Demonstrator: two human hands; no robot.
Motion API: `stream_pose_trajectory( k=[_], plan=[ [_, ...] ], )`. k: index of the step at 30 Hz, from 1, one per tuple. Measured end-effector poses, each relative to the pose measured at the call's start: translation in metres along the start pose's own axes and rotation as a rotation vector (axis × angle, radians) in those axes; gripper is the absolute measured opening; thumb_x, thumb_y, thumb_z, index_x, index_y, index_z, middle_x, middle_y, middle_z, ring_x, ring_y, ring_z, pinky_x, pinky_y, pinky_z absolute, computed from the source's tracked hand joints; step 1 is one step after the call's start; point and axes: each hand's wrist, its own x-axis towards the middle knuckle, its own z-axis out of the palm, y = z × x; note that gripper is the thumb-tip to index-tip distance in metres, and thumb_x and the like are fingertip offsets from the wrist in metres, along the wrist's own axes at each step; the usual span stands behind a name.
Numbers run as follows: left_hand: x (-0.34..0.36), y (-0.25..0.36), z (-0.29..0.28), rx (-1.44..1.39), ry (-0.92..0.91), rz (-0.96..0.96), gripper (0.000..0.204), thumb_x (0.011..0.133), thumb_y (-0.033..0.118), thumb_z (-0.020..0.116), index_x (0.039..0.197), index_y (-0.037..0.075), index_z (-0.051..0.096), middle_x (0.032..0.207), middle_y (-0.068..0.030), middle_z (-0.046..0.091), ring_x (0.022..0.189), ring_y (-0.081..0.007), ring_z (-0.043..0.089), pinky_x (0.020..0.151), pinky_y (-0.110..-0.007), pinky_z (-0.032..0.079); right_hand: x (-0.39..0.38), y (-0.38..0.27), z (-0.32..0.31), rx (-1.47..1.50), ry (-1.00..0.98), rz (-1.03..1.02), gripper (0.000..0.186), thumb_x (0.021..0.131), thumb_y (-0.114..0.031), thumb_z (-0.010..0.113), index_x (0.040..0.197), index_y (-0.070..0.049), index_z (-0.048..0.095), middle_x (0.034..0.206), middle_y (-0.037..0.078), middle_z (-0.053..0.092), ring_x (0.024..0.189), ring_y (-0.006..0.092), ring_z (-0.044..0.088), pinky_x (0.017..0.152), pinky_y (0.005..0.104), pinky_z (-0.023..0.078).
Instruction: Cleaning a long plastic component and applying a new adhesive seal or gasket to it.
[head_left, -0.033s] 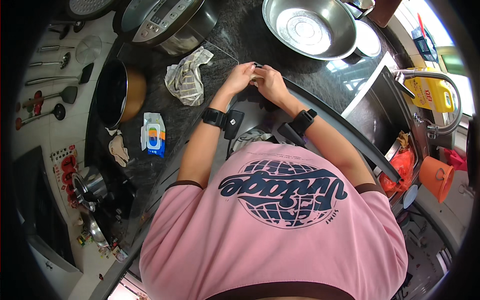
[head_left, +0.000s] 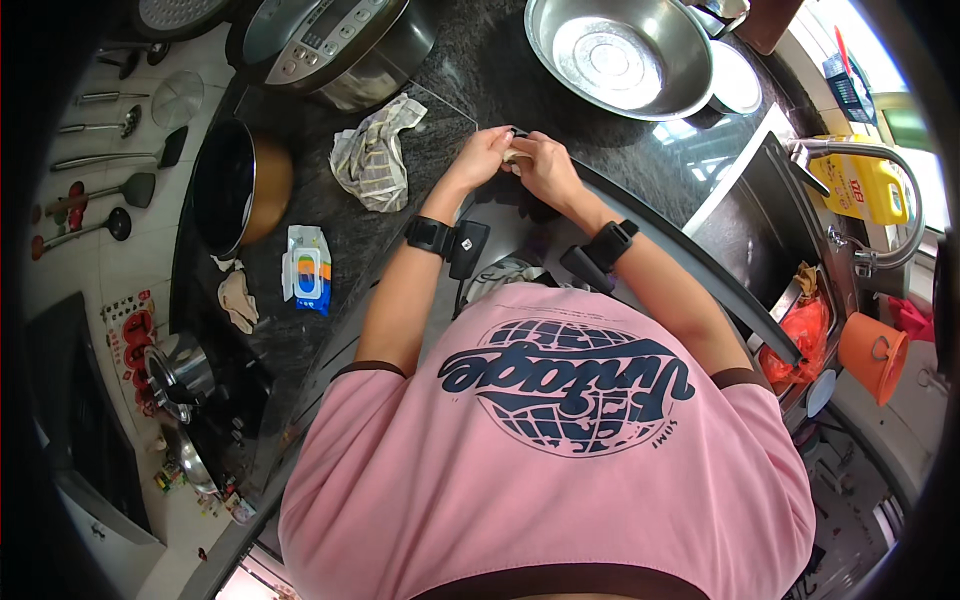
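Observation:
My left hand (head_left: 482, 156) and my right hand (head_left: 545, 166) meet over the front edge of the dark stone counter (head_left: 490, 65). Both have their fingers bent and pressed together around something small; a pale bit shows between them and a dark bit above the fingertips. What it is, I cannot make out. A crumpled striped cloth (head_left: 372, 160) lies on the counter just left of my left hand. Beyond my right hand stands a wide steel basin (head_left: 618, 60). Black straps with small boxes sit on both wrists.
Left are a multicooker (head_left: 350, 60), a brown pot (head_left: 268, 190) on its side, a pack of wipes (head_left: 308, 270) and a pale rag (head_left: 238, 300). Right are the sink (head_left: 765, 225) with its curved tap (head_left: 915, 190), a yellow jug (head_left: 865, 180), a red bag (head_left: 800, 340) and an orange bucket (head_left: 873, 355).

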Motion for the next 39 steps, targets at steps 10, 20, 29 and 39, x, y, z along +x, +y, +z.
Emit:
stream_pose_trajectory(
  k=[10,20,29,39],
  plan=[
    [0.007,0.017,0.006,0.11,-0.032,-0.012,0.033,0.091,0.021,0.043,0.113,-0.002,0.052,0.094,-0.0043,0.057,0.075,-0.0082,0.052,0.062,-0.023,0.046,-0.021,0.014,-0.05,0.033,0.032,0.051,0.02,0.072,-0.006,0.057,0.091,-0.002,0.064,0.076,0.018,0.058,0.069,0.0332,0.058,0.063,0.0372,0.046],
    [0.004,0.002,0.016,0.177,0.074,0.027,0.032,0.083,0.015,0.052,0.108,-0.005,0.051,0.088,-0.0152,0.062,0.079,-0.0202,0.06,0.071,-0.031,0.046,-0.042,0.016,-0.066,-0.216,-0.041,0.001,0.01,0.067,-0.007,0.058,0.075,-0.002,0.062,0.07,0.017,0.055,0.065,0.0342,0.056,0.06,0.0405,0.045],
    [0.009,0.0,0.027,0.487,0.073,0.141,0.032,0.082,0.002,0.053,0.113,0.0,0.047,0.088,-0.0037,0.059,0.067,-0.0069,0.052,0.054,-0.022,0.042,0.006,0.014,-0.044,-0.251,0.077,-0.1,0.014,0.073,-0.007,0.055,0.083,-0.002,0.063,0.075,0.016,0.055,0.068,0.0344,0.056,0.061,0.0401,0.046],
    [0.012,-0.011,0.025,0.104,0.037,0.098,0.033,0.082,0.001,0.052,0.114,0.0,0.045,0.093,-0.0041,0.058,0.075,-0.0068,0.054,0.058,-0.022,0.044,-0.036,0.021,-0.076,-0.141,0.17,0.023,0.012,0.072,-0.007,0.059,0.084,-0.006,0.062,0.074,0.012,0.051,0.068,0.0292,0.055,0.06,0.0386,0.045]
  ],
)
